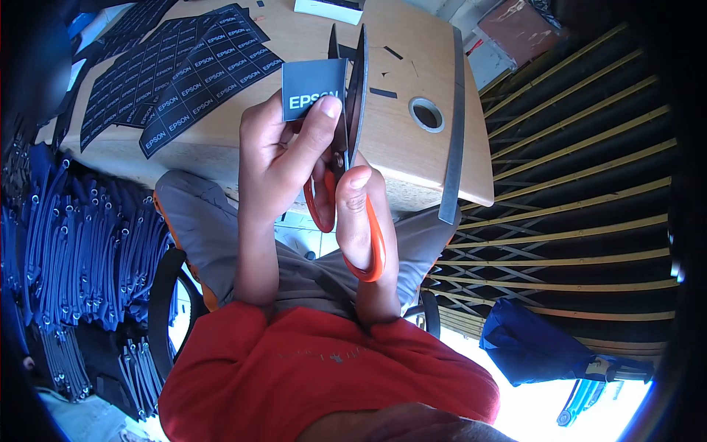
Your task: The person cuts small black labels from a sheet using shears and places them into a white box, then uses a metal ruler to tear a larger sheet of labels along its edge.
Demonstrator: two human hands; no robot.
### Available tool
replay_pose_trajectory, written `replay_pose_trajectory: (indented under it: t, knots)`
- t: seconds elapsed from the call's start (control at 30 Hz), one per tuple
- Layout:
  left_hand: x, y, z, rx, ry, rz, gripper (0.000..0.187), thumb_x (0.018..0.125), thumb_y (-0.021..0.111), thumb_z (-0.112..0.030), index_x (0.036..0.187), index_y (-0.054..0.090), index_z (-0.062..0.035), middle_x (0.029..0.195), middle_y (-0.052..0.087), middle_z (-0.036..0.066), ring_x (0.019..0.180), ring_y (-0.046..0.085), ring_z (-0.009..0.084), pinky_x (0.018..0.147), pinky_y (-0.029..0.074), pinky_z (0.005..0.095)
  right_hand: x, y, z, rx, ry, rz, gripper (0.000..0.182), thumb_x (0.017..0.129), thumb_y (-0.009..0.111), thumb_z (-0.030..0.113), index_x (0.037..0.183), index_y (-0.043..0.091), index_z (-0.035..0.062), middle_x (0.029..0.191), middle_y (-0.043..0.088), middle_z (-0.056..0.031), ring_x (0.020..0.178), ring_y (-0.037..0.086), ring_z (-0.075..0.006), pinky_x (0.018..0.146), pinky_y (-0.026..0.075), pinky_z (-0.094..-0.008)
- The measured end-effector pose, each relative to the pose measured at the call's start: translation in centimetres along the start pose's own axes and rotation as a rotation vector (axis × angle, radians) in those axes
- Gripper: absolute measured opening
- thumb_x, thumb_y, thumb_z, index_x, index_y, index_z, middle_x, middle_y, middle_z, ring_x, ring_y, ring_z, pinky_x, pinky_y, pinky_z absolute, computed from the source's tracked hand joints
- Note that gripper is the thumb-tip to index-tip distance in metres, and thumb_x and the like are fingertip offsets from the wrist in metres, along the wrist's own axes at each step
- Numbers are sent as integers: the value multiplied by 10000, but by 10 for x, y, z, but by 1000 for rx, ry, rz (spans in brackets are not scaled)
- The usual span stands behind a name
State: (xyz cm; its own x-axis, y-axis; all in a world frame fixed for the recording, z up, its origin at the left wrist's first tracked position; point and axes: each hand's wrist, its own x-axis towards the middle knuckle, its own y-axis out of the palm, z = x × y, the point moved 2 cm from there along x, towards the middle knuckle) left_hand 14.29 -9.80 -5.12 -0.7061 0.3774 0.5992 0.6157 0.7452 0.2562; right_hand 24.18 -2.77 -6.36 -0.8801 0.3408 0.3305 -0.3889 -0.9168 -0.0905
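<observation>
Between the thumb and fingers of my left hand (287,151) is a small dark label (313,77) printed EPSON in white. My right hand (357,214) grips a pair of scissors (356,96) by its orange handles, thumb through one loop. The blades point up and away from me, slightly parted, right along the label's right edge. Both hands are raised over my lap at the table's near edge.
Sheets of EPSON labels (213,74) cover the left of the wooden table (412,51). Dark offcuts (383,93) lie near a round cable hole (426,115). A grey strip (454,140) hangs over the near edge. Stacked blue bags (88,243) stand left; a folding gate (582,177) right.
</observation>
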Motion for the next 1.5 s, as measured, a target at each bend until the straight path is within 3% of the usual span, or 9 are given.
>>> replay_pose_trajectory:
  t: [0.5, 1.5]
  knots:
    - [-1, -2, -1, -55, 4, -12, 182, 954, 608, -125, 815, 578, -11, 613, 554, -33, 479, 472, -4, 420, 318, 166, -2, 1, 1, -38, 38, 0, 495, 1014, 428, 434, 1047, 561, -41, 553, 476, -86, 502, 446, -159, 494, 381, -322]
    - [-2, -3, -4, -70, 5, -32, 176, 953, 607, -128, 816, 586, -20, 620, 490, -81, 533, 362, -33, 462, 240, 175, -3, 8, 3, -75, 19, -101, 403, 1000, 525, 332, 873, 598, -44, 499, 438, -67, 465, 387, -113, 447, 351, -303]
